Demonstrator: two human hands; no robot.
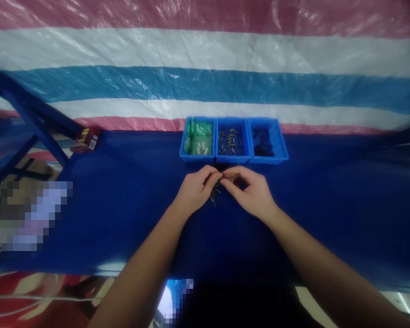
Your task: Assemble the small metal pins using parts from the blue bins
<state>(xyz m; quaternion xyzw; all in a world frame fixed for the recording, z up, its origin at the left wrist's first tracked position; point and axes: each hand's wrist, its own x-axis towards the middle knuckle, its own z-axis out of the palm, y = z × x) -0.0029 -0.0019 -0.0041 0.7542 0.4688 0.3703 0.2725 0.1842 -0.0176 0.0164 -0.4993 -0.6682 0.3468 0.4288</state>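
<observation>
My left hand point(195, 187) and my right hand point(250, 190) meet fingertip to fingertip over the blue table point(123, 209), just in front of the bins. Both are pinched closed on small thin metal pins; what exactly sits between the fingers is too small to make out. A little heap of loose pins point(214, 195) lies on the cloth under the left fingers. Behind the hands stand three blue bins side by side: the left bin point(197, 139) holds green and pale parts, the middle bin point(232, 140) holds metal pins, the right bin point(268, 140) holds dark parts.
A small red box point(86, 139) lies at the table's far left corner. A blue metal frame point(30, 123) slants at the left. A red, white and blue striped tarp point(205, 68) hangs behind the table. A white cable point(27, 300) runs along the floor at lower left.
</observation>
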